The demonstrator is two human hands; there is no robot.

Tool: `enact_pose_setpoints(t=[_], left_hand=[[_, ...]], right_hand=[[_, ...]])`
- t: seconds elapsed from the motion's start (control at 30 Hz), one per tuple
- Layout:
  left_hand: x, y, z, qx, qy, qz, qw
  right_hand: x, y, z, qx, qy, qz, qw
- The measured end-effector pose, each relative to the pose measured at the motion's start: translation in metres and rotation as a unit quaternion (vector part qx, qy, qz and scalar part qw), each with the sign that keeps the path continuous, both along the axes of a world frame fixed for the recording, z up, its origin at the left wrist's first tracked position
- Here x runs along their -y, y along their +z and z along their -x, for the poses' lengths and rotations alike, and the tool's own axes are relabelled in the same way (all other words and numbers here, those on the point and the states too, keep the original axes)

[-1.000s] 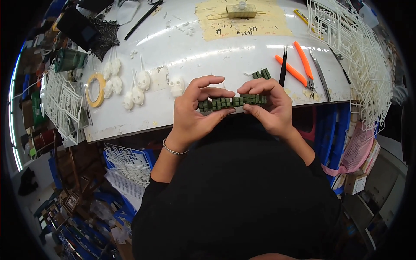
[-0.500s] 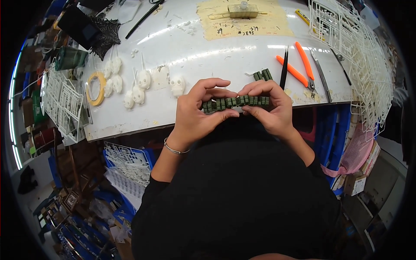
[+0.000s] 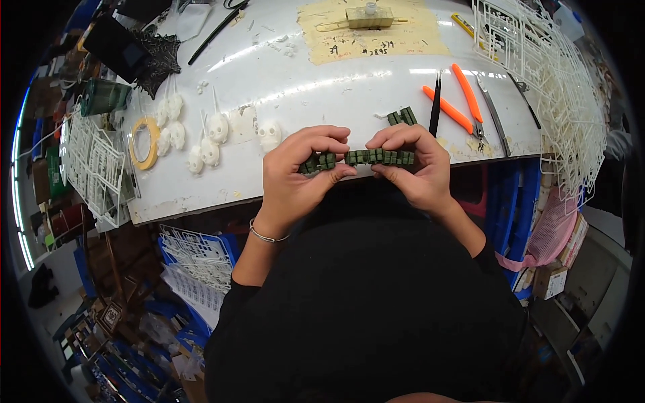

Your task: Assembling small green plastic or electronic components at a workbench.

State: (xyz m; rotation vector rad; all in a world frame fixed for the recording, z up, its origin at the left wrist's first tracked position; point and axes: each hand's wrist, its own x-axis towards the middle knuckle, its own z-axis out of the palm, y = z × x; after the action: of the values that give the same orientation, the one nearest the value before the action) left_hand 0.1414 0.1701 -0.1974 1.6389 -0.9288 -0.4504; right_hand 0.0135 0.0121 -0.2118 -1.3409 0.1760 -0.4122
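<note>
Above the table's front edge, my left hand [image 3: 295, 168] pinches a short dark green segmented piece [image 3: 326, 161], which looks like model track links. A longer strip of green links [image 3: 366, 157] is gripped between the thumb and fingers of my right hand [image 3: 423, 164]. A narrow gap shows between the two pieces. Just beyond my right fingers lie more green links [image 3: 402, 116] on the table. To their right are black tweezers [image 3: 437, 104] and orange-handled nippers [image 3: 463, 104]. My fingers hide parts of both held pieces.
Several white skull-shaped parts [image 3: 269, 134] and a roll of yellowish tape [image 3: 144, 143] lie on the left of the white table [image 3: 295, 87]. White plastic sprue frames [image 3: 551, 94] pile up at right. A grey metal tool [image 3: 494, 117] rests beside the nippers.
The green strip between my hands has come apart into two pieces. My left hand has moved slightly left with the shorter one; the right hand keeps the longer one.
</note>
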Motion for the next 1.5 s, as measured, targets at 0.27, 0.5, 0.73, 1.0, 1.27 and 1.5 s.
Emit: enact_pose_setpoints(t=[0.27, 0.5, 0.73, 1.0, 1.27, 1.5], left_hand=[[-0.002, -0.01, 0.001, 0.062, 0.057, 0.02, 0.996], [0.012, -0.005, 0.011, -0.127, 0.111, 0.147, 0.974], [0.016, 0.003, 0.015, -0.237, 0.141, 0.144, 0.95], [0.016, -0.002, 0.012, -0.066, 0.039, 0.059, 0.995], [0.025, 0.018, 0.028, -0.162, 0.02, 0.036, 0.986], [0.027, 0.012, 0.026, 0.114, -0.006, 0.082, 0.99]], right_hand=[[0.01, -0.006, 0.005, 0.038, -0.017, 0.042, 0.998], [0.015, -0.006, 0.01, 0.054, -0.025, 0.058, 0.997], [0.022, -0.005, 0.012, 0.09, -0.04, 0.119, 0.988], [0.026, -0.003, 0.014, 0.09, -0.027, 0.124, 0.988], [0.024, -0.005, 0.015, 0.12, -0.034, 0.149, 0.981], [0.02, -0.006, 0.015, 0.197, -0.058, 0.188, 0.96]])
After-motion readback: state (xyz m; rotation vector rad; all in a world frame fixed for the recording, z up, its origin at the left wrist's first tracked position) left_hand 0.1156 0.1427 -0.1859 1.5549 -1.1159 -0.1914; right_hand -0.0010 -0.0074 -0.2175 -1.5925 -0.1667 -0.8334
